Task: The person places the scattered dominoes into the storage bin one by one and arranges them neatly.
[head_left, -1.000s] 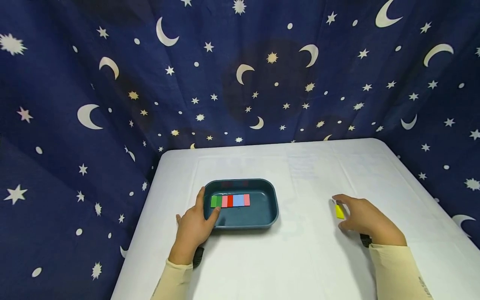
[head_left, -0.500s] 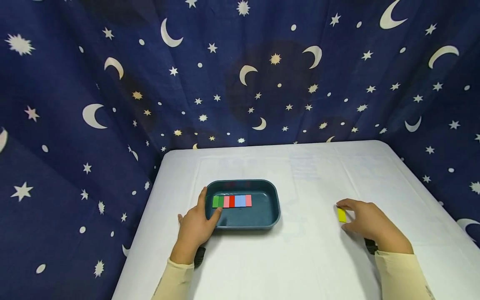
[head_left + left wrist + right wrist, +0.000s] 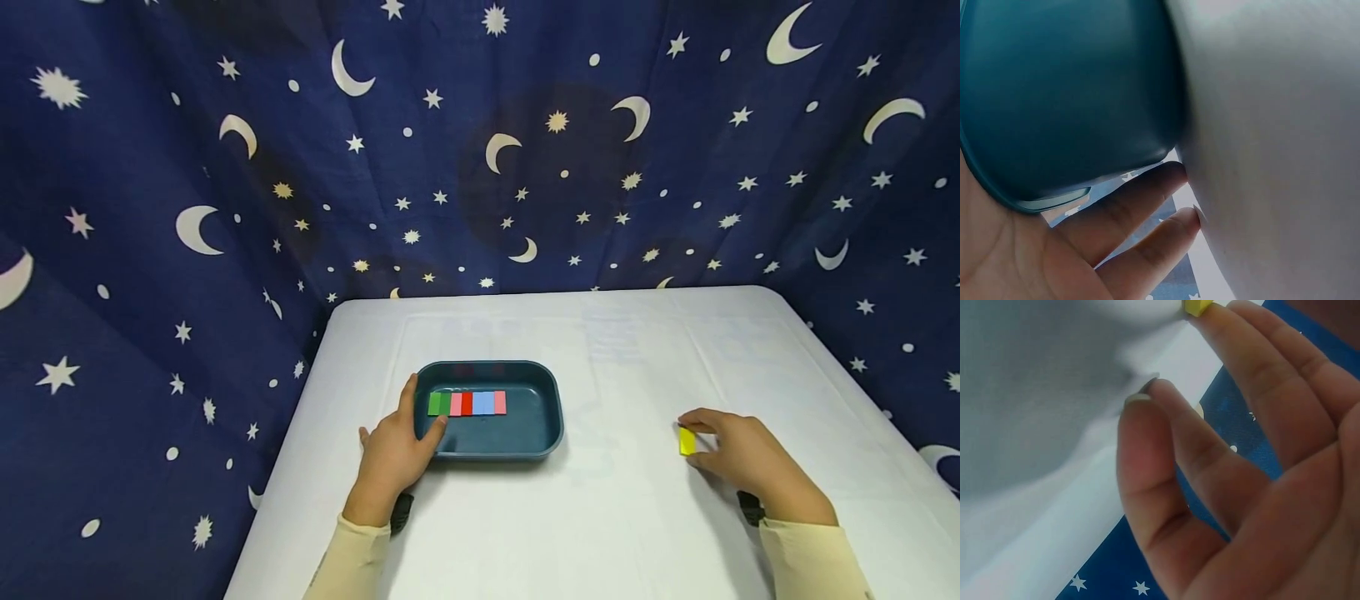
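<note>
In the head view, my left hand (image 3: 397, 454) spans the left end of a dark teal tray (image 3: 525, 433), its thumb over the front rim. Seen from the left wrist, the tray's side (image 3: 1072, 94) lies by my palm, with two fairly straight fingers (image 3: 1147, 256) beneath. Inside the tray is a row of small coloured blocks (image 3: 467, 403): green, pink, red and light blue. At the right, my right hand (image 3: 750, 454) pinches a yellow block (image 3: 687, 442) between thumb and index finger. From the right wrist, only a corner of the yellow block (image 3: 1197, 306) shows at a fingertip.
A white cloth covers the table (image 3: 600, 517). Behind it and along both sides hangs a dark blue curtain (image 3: 420, 167) with moons and stars. The tray stands left of the table's middle, with white tabletop between it and my right hand.
My right hand has closed its thumb and index finger on the yellow block and moved it slightly toward me. The left hand keeps its place at the tray. The head view has shifted a little.
</note>
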### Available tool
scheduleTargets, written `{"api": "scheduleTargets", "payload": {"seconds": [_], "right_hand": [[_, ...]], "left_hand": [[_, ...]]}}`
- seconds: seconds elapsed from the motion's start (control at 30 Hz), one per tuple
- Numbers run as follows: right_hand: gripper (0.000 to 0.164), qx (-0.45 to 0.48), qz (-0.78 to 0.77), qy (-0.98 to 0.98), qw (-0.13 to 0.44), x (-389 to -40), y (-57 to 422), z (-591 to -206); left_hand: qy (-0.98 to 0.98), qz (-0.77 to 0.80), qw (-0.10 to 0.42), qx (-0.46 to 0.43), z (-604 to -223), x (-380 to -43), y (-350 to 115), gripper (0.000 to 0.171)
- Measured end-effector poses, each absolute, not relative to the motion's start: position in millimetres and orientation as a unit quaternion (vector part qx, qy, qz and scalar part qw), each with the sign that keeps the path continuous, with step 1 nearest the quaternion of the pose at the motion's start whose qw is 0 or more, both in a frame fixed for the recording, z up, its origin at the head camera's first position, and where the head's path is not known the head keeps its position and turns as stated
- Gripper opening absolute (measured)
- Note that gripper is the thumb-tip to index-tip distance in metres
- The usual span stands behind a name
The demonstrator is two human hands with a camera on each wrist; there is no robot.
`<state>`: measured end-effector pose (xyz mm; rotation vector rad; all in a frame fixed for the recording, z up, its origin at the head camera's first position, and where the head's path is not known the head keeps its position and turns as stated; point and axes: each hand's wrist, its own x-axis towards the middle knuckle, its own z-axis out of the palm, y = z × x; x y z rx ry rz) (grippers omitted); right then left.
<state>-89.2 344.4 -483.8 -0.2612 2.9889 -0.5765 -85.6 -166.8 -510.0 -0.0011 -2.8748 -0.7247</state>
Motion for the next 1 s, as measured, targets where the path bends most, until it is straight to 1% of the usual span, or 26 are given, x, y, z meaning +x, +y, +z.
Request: {"api": "scheduleTargets", "payload": {"seconds": [0.57,0.8,1.0], "right_hand": [[0.062,-0.076,-0.180,0.980,0.041,-89,340,-482],[0.062,-0.082,-0.168,0.981,0.050,-89,338,-487],[0.058,-0.098,-0.154,0.982,0.054,-99,336,-481]], "left_hand": [[-0.964,-0.246,0.103,-0.005,-510,-86,-168,0.088],[-0.965,-0.245,0.090,-0.008,-511,-89,-173,0.090],[-0.966,-0.246,0.086,-0.003,-512,-90,-172,0.089]]}}
